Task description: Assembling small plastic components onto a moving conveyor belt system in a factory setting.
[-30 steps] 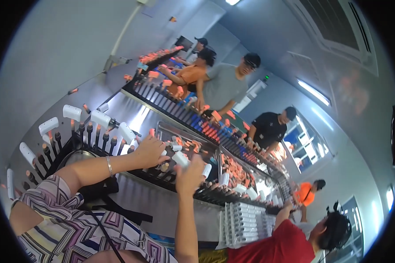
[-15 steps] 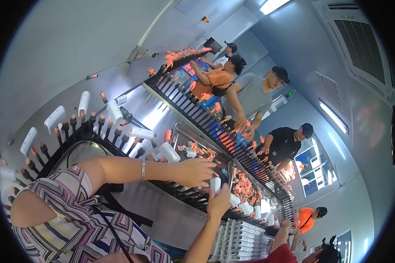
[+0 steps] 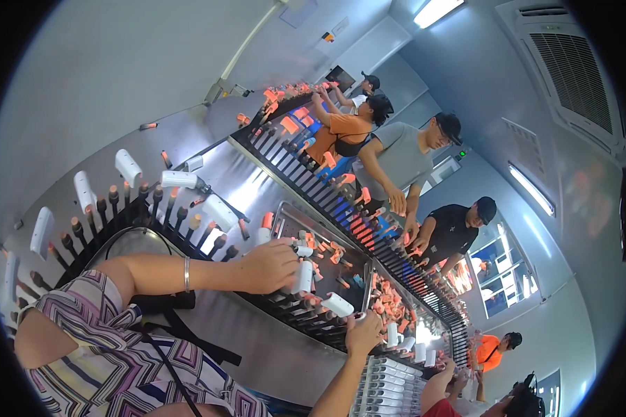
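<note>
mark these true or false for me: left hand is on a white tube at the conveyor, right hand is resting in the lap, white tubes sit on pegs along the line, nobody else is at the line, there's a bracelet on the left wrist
1. The left hand touches a white tube at the conveyor. True.
2. The right hand rests in the lap. False: it is raised at the conveyor, beside another white tube.
3. White tubes sit on pegs along the line. True.
4. Nobody else is at the line. False: several other people work on the far side.
5. A bracelet is on the left wrist. True.
</note>
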Available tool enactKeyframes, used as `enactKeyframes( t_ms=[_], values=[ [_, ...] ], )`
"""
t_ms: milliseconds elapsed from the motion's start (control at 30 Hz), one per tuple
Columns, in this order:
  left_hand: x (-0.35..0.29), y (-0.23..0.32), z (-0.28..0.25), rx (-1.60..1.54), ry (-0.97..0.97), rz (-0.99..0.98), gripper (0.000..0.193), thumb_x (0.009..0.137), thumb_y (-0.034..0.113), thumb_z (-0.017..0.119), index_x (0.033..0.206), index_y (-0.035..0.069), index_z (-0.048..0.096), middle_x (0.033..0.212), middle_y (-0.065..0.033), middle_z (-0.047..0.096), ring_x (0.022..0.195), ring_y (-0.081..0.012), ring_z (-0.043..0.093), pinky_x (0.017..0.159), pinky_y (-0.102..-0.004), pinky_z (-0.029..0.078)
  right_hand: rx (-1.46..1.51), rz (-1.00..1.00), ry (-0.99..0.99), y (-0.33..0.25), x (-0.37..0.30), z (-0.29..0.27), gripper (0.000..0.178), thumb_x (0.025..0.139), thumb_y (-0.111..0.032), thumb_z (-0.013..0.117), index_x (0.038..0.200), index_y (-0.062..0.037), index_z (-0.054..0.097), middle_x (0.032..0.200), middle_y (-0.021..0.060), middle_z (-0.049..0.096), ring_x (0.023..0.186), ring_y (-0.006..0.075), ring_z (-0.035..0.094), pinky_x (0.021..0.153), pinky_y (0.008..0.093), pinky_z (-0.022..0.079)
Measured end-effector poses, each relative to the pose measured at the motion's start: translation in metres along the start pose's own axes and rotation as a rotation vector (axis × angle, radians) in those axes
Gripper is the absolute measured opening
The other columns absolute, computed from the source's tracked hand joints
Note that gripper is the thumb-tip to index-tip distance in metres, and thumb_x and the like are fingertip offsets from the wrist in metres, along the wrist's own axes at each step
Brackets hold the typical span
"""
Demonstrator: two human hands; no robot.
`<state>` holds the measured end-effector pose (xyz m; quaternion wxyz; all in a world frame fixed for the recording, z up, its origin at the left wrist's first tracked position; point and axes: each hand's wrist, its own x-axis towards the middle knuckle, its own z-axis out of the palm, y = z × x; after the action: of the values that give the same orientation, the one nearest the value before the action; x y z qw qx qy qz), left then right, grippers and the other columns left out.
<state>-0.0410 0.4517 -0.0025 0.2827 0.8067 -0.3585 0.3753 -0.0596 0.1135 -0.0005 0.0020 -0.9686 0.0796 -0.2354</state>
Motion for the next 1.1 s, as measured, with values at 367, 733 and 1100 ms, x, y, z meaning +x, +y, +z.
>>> enactKeyframes(
  t_ms=[367,733,1100],
  values=[
    [0.049,0.044,0.063,0.134,-0.038,0.048,0.053,0.087,0.033,0.061,0.124,-0.004,0.053,0.12,-0.0197,0.056,0.119,-0.0347,0.05,0.105,-0.0447,0.036,-0.065,0.045,0.216,0.026,0.022,0.019,0.068,0.079,-0.025,0.075,0.135,-0.0047,0.041,0.127,0.0167,0.052,0.108,0.039,0.058,0.079,0.0466,0.051],
    [0.021,0.008,0.053,0.291,0.022,0.037,0.032,0.077,0.037,0.068,0.088,0.01,0.054,0.084,-0.005,0.051,0.082,-0.0223,0.052,0.073,-0.0368,0.04,0.302,0.041,0.137,0.072,0.052,-0.015,0.055,0.081,-0.019,0.07,0.129,-0.0014,0.05,0.136,0.02,0.05,0.128,0.0363,0.045,0.104,0.0491,0.037],
    [-0.011,0.004,-0.003,0.405,-0.032,-0.119,0.031,0.074,0.025,0.072,0.096,0.008,0.058,0.089,-0.0078,0.055,0.086,-0.0281,0.053,0.079,-0.042,0.04,0.16,0.109,0.522,0.076,0.041,-0.054,0.061,0.091,-0.024,0.061,0.143,-0.002,0.039,0.145,0.0201,0.042,0.133,0.0364,0.039,0.105,0.0485,0.033]
  ],
)
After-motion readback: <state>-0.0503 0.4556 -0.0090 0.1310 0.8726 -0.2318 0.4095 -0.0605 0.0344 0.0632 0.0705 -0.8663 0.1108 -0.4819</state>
